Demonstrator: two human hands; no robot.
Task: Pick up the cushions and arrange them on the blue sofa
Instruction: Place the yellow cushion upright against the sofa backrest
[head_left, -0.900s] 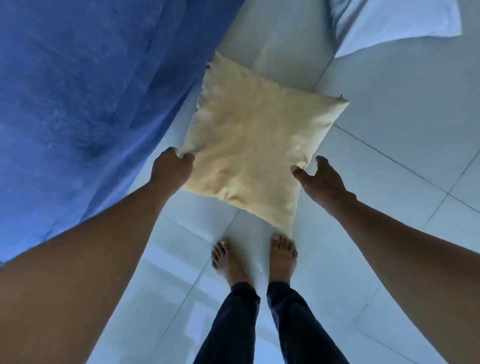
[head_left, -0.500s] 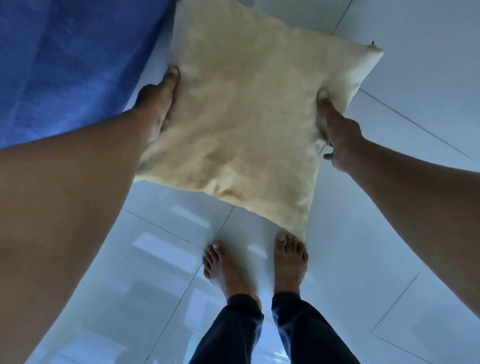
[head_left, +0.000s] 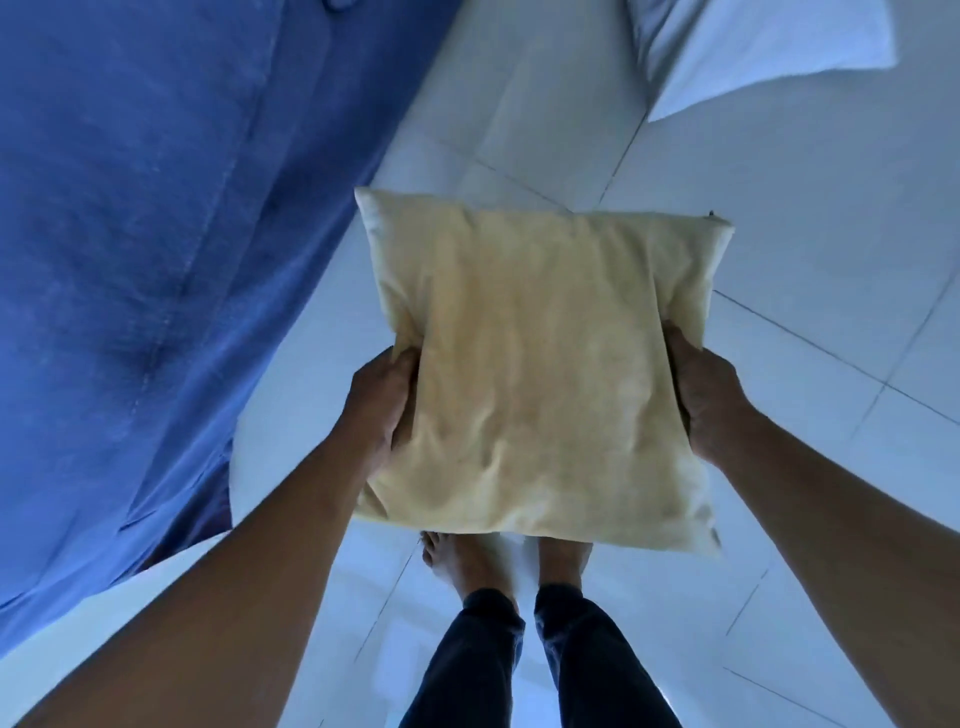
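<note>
A square cream cushion (head_left: 540, 364) hangs in the air above the floor, held flat between both hands. My left hand (head_left: 382, 405) grips its left edge and my right hand (head_left: 709, 400) grips its right edge. The blue sofa (head_left: 156, 234) fills the left side of the head view, just left of the cushion. A white cushion (head_left: 753, 47) lies on the floor at the top right, partly cut off by the frame.
White floor tiles (head_left: 831, 260) with dark joints spread under and to the right of me. My bare feet (head_left: 467, 561) and dark trouser legs stand below the cream cushion, close to the sofa's edge.
Both hands closed on the cream cushion's sides and lifted it off the floor. It has turned square to me and now covers part of my feet.
</note>
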